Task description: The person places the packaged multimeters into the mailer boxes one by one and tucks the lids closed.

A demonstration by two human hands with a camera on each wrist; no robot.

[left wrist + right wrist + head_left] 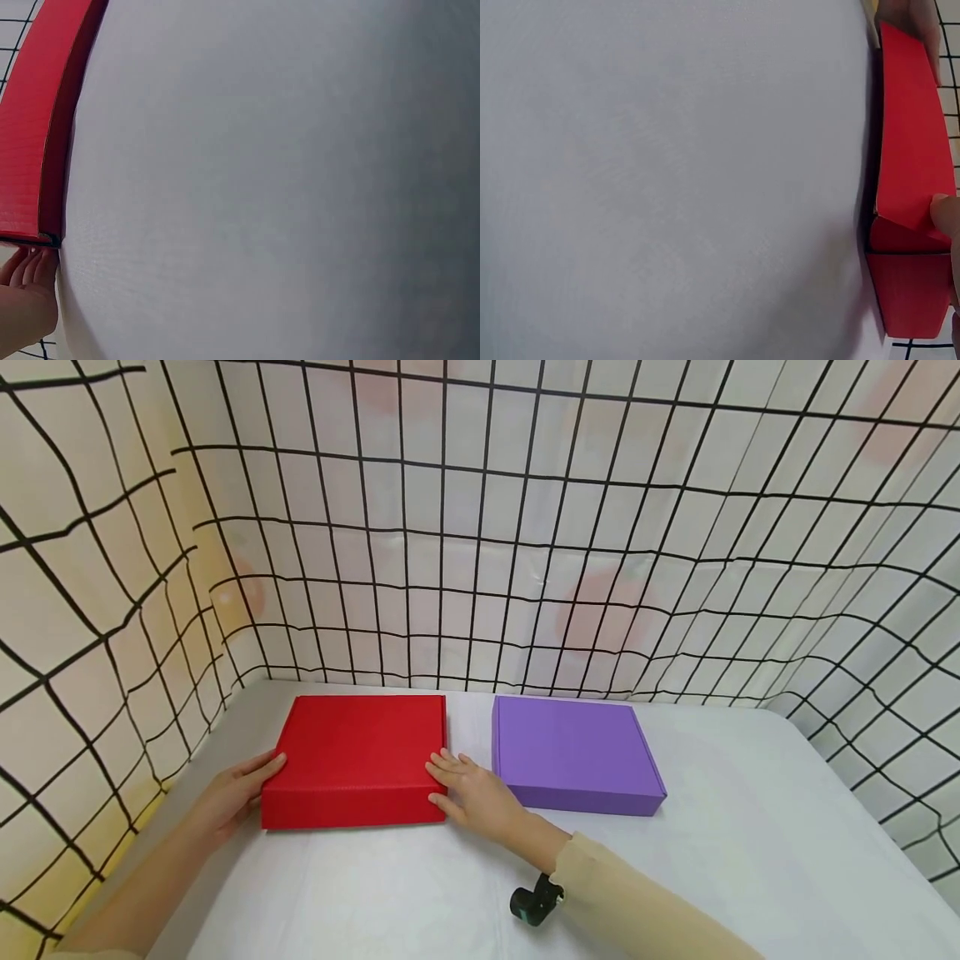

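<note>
A flat red box (pixel 360 743) lies on the white-covered table, with a hand at each short side. My left hand (pixel 228 797) grips its left end, the thumb at the upper edge and the other fingers low along the side, partly hidden. At the right front corner, my right hand (pixel 480 797) holds the box, its thumb on the front wall and its fingers at the side and upper edge. In the right wrist view, the thumb (pixel 945 214) presses on the red front near a seam. The left wrist view shows left fingers (pixel 34 266) against the box's end.
A closed purple box (pixel 573 747) lies to the right of the red one, a narrow gap between them. Black wire mesh (pixel 487 560) borders the table at the back and sides. A small black camera (pixel 536 902) hangs at the right wrist.
</note>
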